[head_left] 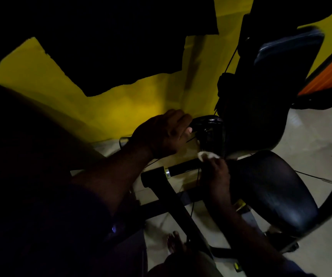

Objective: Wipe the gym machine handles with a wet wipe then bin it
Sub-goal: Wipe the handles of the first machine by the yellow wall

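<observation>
A black machine handle with a silver collar juts out near the middle of the head view. My right hand holds a white wet wipe wrapped against the handle's right end. Just above, my left hand grips a glossy black handle, fingers curled over its left part. The scene is dim, so finer detail of both grips is hard to make out.
A black padded seat lies right of the handles, with a padded backrest above it. The black frame bar slants down towards my bare foot. A yellow wall stands behind and pale floor tiles below.
</observation>
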